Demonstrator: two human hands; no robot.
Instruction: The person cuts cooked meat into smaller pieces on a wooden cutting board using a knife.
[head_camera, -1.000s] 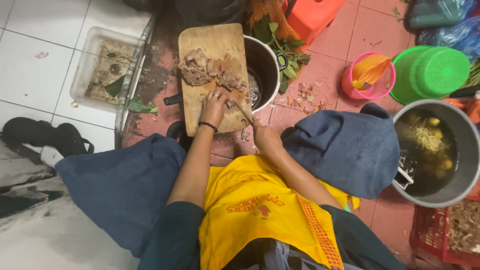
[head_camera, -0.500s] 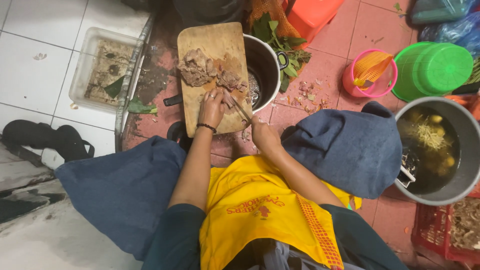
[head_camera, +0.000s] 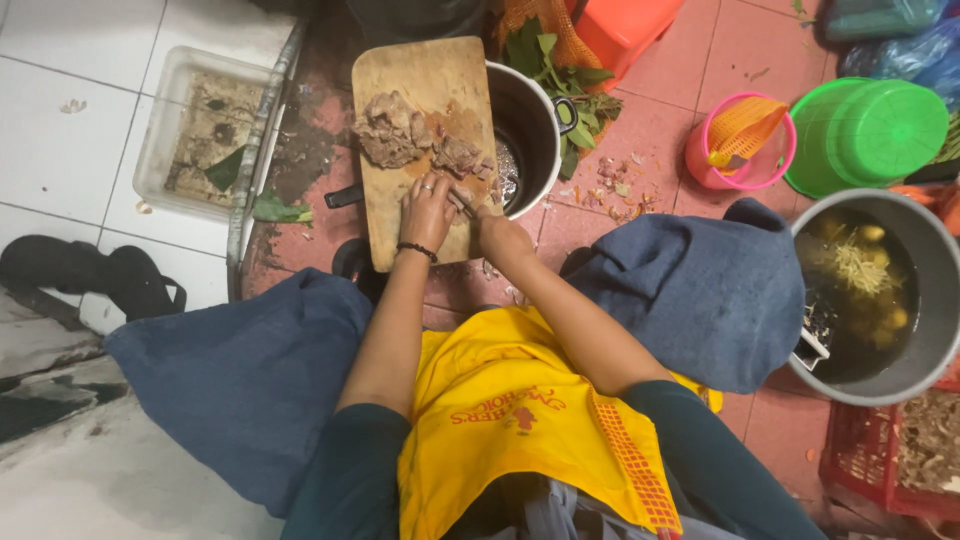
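A wooden cutting board (head_camera: 425, 80) lies partly over a dark metal pot (head_camera: 530, 130). Pieces of cooked meat (head_camera: 400, 135) are heaped across the board's middle. My left hand (head_camera: 428, 210), with a dark band at the wrist, presses down on a piece of meat near the board's near edge. My right hand (head_camera: 495, 232) grips a knife (head_camera: 462, 203) whose blade sits right beside the left fingers, on the meat. I am squatting, with a yellow apron and blue-clad knees below the board.
A clear plastic tub (head_camera: 205, 130) sits on white tiles at left, black sandals (head_camera: 90, 275) below it. Green leaves (head_camera: 560, 70) lie behind the pot. A pink bucket (head_camera: 740, 150), green basin (head_camera: 865, 135), large grey pot of liquid (head_camera: 880, 290) and red crate (head_camera: 900, 450) stand right.
Both hands stay at the board's near edge; the knife hand shifts only slightly against the meat. Otherwise only the camera view has moved a little.
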